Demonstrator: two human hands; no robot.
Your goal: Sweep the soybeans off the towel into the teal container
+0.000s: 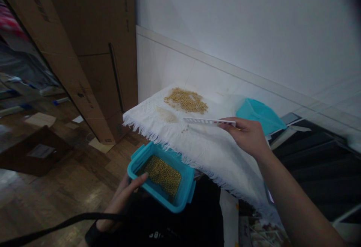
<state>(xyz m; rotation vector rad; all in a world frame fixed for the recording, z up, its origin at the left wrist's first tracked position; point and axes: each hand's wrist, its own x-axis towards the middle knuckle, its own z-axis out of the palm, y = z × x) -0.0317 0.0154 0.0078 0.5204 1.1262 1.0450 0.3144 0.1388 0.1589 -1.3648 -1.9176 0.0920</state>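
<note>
My left hand (132, 187) grips the near left rim of a blue plastic container (184, 198), its thumb over the edge. Yellow soybeans (162, 173) cover the bottom of that container, which is held just below the fringed edge of a white cloth (203, 141). Above the cloth, my right hand (244, 132) is closed on one end of a thin white slotted strip (201, 120). Beyond the strip lies a spread of loose soybeans (186, 100). Nearer is a small pale heap of fine grains (167, 115), with a few stray beans beside it.
A turquoise scoop-like container (258, 113) sits at the right of the cloth, against the white wall (248, 25). Tall cardboard boxes (96, 51) stand on the left. A black strap (62, 224) crosses the lower left, over the wooden floor (84, 187).
</note>
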